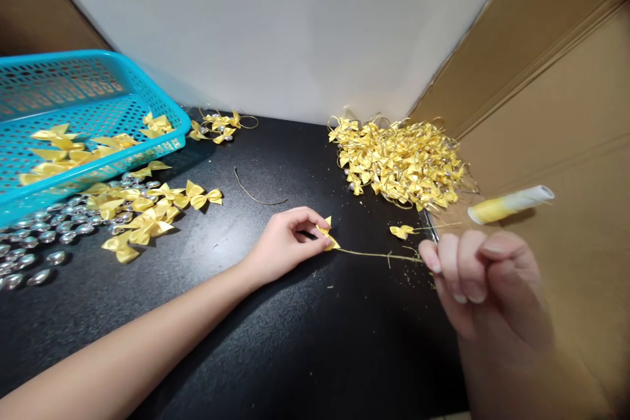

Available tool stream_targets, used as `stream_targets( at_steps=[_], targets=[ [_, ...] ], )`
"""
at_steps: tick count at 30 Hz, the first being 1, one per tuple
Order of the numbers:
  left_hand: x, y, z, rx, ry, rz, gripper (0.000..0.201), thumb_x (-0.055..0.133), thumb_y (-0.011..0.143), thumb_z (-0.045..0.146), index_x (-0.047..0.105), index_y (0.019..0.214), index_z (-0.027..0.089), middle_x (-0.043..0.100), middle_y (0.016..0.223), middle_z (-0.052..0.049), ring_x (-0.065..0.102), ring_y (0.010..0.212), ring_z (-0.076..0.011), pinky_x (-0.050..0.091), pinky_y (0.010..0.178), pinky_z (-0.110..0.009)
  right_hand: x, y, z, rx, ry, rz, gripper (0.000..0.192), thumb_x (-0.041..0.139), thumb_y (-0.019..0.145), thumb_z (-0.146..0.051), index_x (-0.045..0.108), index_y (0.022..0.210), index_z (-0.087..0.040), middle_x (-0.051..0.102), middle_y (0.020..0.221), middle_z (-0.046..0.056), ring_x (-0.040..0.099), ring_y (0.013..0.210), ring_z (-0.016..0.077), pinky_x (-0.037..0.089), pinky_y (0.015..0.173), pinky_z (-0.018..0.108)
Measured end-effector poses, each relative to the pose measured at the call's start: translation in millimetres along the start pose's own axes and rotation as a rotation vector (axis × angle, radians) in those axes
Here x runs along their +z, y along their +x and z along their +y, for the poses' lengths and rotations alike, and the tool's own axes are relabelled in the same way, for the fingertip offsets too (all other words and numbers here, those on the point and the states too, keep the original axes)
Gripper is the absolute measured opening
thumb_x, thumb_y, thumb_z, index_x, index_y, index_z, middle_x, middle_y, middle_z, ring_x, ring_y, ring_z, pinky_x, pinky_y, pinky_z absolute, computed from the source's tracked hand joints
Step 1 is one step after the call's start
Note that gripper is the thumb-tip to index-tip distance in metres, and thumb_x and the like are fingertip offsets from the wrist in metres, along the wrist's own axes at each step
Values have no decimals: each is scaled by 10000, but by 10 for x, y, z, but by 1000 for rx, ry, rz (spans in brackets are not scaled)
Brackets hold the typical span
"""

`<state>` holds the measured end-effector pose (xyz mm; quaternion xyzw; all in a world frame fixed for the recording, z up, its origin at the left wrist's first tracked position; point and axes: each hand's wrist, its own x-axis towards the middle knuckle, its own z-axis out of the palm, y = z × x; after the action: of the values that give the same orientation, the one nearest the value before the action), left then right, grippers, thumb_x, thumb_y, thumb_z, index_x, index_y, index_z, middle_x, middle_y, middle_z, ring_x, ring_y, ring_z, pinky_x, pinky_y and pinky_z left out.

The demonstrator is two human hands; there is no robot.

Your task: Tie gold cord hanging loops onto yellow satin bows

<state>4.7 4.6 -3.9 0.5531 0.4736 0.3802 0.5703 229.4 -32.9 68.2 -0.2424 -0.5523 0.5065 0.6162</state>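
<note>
Between the thumb and fingers of my left hand [298, 239] is a yellow ribbon bow [331, 240], held low over the black table. A thin gold cord [374, 254] runs nearly straight from this bow towards my right hand [485, 275]. My right hand is raised at the table's right edge, its fingers curled closed where the cord ends; the exact grip is hidden and slightly blurred. Just beyond the cord lies another small bow [402, 231] with a cord tail. A shiny dark strip [432, 226] shows beside my right fingertips; I cannot tell what it is.
At the left stands a blue basket [162, 138] holding yellow bows. Loose bows [147, 223] and silver beads [69, 236] lie before it. A large heap of corded bows [398, 161] sits back right, a smaller group [221, 125] back left. One loose cord [258, 199] and a tube [512, 203] lie apart.
</note>
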Motion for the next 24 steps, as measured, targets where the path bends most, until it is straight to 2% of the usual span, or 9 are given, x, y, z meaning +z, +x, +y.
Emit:
stream_targets(
  at_steps=[3, 5, 10, 13, 18, 24],
  targets=[
    [5, -7, -10, -39, -84, -61, 199, 733, 695, 217, 615, 830, 132, 665, 711, -14, 641, 655, -112, 518, 628, -232, -21, -33, 61, -53, -84, 24, 170, 573, 928, -219, 684, 1054, -244, 587, 551, -65, 478, 467, 94, 466, 607, 297],
    [-2, -8, -6, -54, -111, -93, 212, 721, 700, 195, 611, 869, 129, 649, 693, -1, 613, 624, -97, 500, 607, -223, -40, -50, 90, -96, -149, 89, 185, 596, 925, -235, 665, 1096, -243, 660, 590, -57, 539, 494, 109, 499, 660, 328],
    [-37, 6, 6, -74, -151, -128, 243, 706, 699, 172, 615, 920, 131, 634, 805, -15, 586, 669, -95, 503, 610, -228, -91, -33, 93, -153, -239, 232, 57, 667, 884, -253, 664, 929, -217, 708, 632, -42, 598, 568, 131, 514, 738, 348],
    [-64, 20, 8, -100, -187, -156, 246, 686, 716, 170, 619, 950, 137, 624, 808, -13, 565, 657, -91, 501, 588, -222, -115, 16, 59, -153, -199, 253, 48, 693, 854, -240, 664, 883, -215, 671, 602, -49, 549, 520, 121, 496, 680, 333],
    [-98, 46, 27, -112, -246, -180, 248, 667, 717, 162, 636, 963, 152, 613, 768, -6, 544, 644, -96, 464, 513, -190, -172, 83, -7, -180, -146, 353, 69, 727, 787, -199, 658, 792, -203, 529, 497, -72, 380, 414, 83, 422, 512, 279],
    [-110, 48, 65, -123, -211, -198, 254, 652, 694, 149, 655, 948, 155, 614, 790, -12, 519, 628, -92, 420, 473, -174, -254, 84, -71, -189, -148, 418, 128, 760, 731, -150, 648, 776, -194, 470, 500, -72, 322, 416, 74, 325, 371, 206]
  ],
)
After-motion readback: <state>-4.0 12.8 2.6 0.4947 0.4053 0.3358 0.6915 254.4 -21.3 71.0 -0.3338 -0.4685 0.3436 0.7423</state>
